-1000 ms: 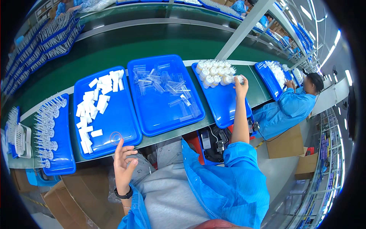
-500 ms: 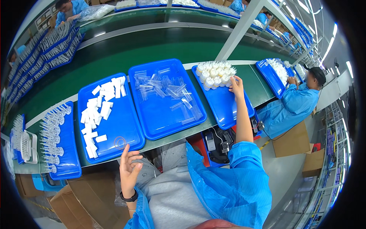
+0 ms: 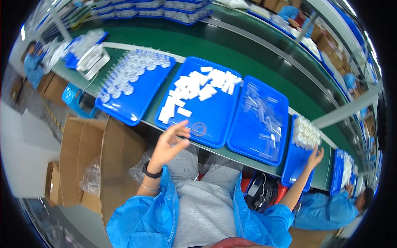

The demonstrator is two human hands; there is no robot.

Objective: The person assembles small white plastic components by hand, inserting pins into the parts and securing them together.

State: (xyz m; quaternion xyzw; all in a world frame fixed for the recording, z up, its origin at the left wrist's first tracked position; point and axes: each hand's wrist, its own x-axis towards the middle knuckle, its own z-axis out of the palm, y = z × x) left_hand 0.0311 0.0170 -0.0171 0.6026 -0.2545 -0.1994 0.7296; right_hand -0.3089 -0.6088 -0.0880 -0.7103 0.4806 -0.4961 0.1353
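My left hand [image 3: 169, 142] hovers over the near edge of a blue tray [image 3: 213, 122], its fingers slightly bent and spread, with nothing in them. That tray holds short white rectangular sleeves [image 3: 190, 89] and, close to my fingertips, a thin reddish ring [image 3: 199, 129]. My right hand [image 3: 315, 158] is at the near side of a packed cluster of small white round parts [image 3: 307, 133] in a narrower blue tray [image 3: 291, 167]. Its fingers are bent and apart, and nothing shows between them. Whether a fingertip touches the parts is hard to tell.
Between these trays lies a blue tray of clear plastic tubes [image 3: 264, 111]. To the left, another blue tray holds upright clear pieces [image 3: 124, 80], beside a white plastic rack [image 3: 93, 62]. A green conveyor [image 3: 231, 49] runs behind. Cardboard boxes [image 3: 82, 153] stand at lower left; a co-worker [image 3: 331, 211] sits at right.
The view has swung leftward, so the trays appear farther right. My right hand has drawn slightly toward the cluster's near edge. My left hand remains beside the sleeve tray's front edge.
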